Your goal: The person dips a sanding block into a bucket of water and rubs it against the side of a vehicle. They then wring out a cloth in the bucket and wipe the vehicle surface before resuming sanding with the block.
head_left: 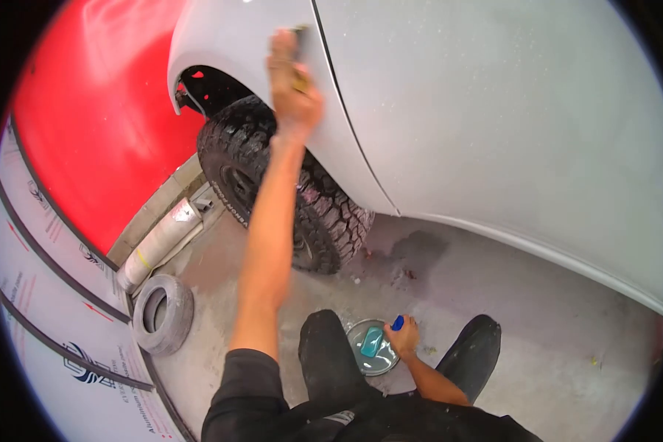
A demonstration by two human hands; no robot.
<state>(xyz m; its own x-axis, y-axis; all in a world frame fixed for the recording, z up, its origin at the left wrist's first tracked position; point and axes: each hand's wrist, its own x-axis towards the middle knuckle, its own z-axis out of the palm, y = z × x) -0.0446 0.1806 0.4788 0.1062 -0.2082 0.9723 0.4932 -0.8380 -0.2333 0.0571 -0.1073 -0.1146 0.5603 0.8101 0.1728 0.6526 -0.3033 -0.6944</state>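
The white sheeting [66, 324] at left carries print that seems to read "Aluminium", beside a blue logo [81, 361]; the rest is too blurred to read.

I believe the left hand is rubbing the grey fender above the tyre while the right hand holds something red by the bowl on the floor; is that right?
Nearly: in the head view the thing in the right hand is blue, not red. The left hand does work on the grey fender above the tyre, beside the bowl.

Tyre [287, 191] blocks below fender [243, 44]; floor [552, 346] rt open.
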